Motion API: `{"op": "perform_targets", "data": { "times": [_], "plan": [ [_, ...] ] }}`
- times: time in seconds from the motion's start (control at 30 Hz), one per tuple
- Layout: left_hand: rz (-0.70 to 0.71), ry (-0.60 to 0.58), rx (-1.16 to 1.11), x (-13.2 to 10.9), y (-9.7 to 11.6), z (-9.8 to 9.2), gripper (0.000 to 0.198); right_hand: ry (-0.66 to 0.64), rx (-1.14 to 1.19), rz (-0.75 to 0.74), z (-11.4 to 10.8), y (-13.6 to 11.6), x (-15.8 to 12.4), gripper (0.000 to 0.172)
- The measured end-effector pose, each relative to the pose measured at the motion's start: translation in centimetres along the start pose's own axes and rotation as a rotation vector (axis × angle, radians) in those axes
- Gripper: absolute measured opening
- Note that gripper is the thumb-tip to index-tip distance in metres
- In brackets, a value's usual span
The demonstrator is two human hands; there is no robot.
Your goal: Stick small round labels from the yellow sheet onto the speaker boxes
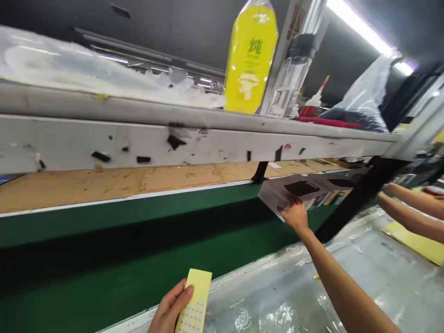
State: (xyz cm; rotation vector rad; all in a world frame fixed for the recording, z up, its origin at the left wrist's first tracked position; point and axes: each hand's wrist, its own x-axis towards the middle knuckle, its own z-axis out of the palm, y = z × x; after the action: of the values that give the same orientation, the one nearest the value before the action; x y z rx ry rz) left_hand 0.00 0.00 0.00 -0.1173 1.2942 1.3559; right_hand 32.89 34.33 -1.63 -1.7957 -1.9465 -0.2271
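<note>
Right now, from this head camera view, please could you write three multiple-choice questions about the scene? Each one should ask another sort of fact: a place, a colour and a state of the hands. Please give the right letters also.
1. Where is the yellow bottle?
A. Inside a box
B. On the grey shelf
C. On the floor

2. What colour is the sheet in the left hand?
A. Red
B. Black
C. Yellow

3. What is the right hand doing?
A. Holding the grey card
B. Holding a bottle
C. Resting in a pocket

Answers:
1. B, because the bottle stands on top of the shelf.
2. C, because the sheet shows yellow, with rows of dots.
3. A, because its fingers are closed on the card's edge.
</note>
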Motion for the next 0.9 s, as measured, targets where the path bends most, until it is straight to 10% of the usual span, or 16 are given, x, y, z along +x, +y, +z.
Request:
{"op": "perform_targets", "data": {
  "times": [0.17, 0.47, 0.63, 0.8, 0.9],
  "plan": [
    [0.06, -0.058, 0.028, 0.0, -0.9, -0.4, 0.088, 0.074, -0.083, -0.03, -0.6, -5.1, -4.5, 0.075],
    [0.044, -0.075, -0.221, 1.8, -0.1, -1.5, 0.028, -0.071, -0.058, -0.186, -4.2, -20.9, -13.9, 0.057],
    [0.285, 0.101, -0.373, 0.5, 3.2, -1.5, 0.009, -0.397, 0.193, -0.373, -9.0, -28.2, -20.7, 0.089],
    [0.557, 0.344, -0.434, -1.2, 6.1, -2.9, 0.004, -0.811, 0.76, -0.577, -14.1, -22.1, -18.7, 0.052],
    [0.593, 0.34, -0.325, -0.5, 4.5, -4.4, 0.004, -0.232, 0.893, -0.022, -12.0, -15.3, -15.1, 0.076]
  ]
}}
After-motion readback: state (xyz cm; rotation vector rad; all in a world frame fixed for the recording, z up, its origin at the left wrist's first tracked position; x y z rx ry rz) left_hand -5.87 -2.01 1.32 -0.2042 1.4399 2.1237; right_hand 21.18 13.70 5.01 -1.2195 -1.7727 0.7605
